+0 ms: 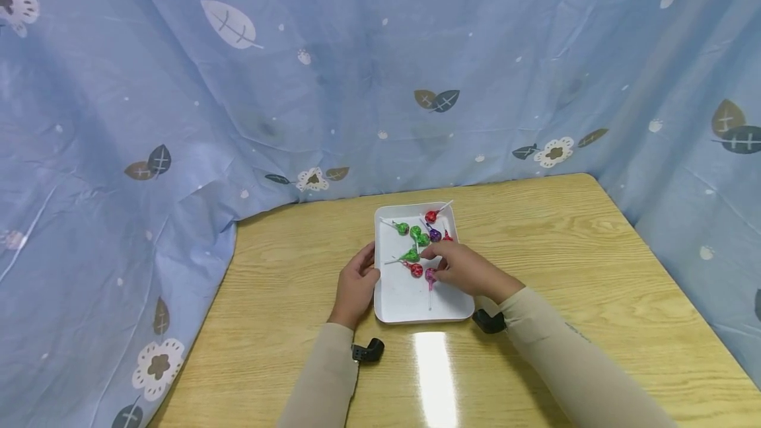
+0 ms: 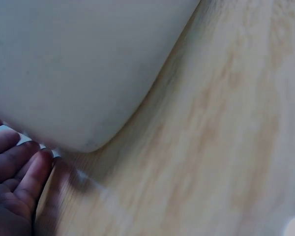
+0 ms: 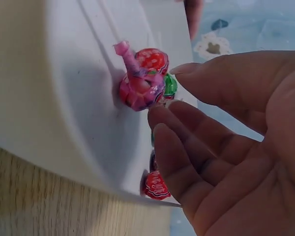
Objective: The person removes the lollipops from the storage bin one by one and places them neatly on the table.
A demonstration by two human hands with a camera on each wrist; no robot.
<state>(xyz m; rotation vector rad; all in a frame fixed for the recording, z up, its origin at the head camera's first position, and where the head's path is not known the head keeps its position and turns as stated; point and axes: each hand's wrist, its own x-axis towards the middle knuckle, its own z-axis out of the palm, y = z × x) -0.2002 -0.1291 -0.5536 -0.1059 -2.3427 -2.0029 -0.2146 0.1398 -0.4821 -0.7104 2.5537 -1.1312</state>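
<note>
A shallow white tray (image 1: pixel 398 299) holds several wrapped lollipops on white sticks. My left hand (image 1: pixel 355 286) lies along its left side, touching the wall; in the left wrist view the fingers (image 2: pixel 32 177) are loosely bent beside the tray. Over the tray's right half, my right hand (image 1: pixel 466 269) has thumb and fingers apart, with nothing seen between them. Its fingertips are near a pink lollipop (image 1: pixel 431 275) and a green lollipop (image 1: pixel 410 255). The pink lollipop (image 3: pixel 142 91) appears just past the fingertips in the right wrist view. A red lollipop (image 1: pixel 416 270) lies left of the pink one.
Farther back in the tray are a purple lollipop (image 1: pixel 435 235), more green ones and a red lollipop (image 1: pixel 431 216) whose stick crosses the back rim. The tray rests on a wooden table (image 1: pixel 285 283). A blue patterned curtain (image 1: pixel 357 71) surrounds the table's back and sides.
</note>
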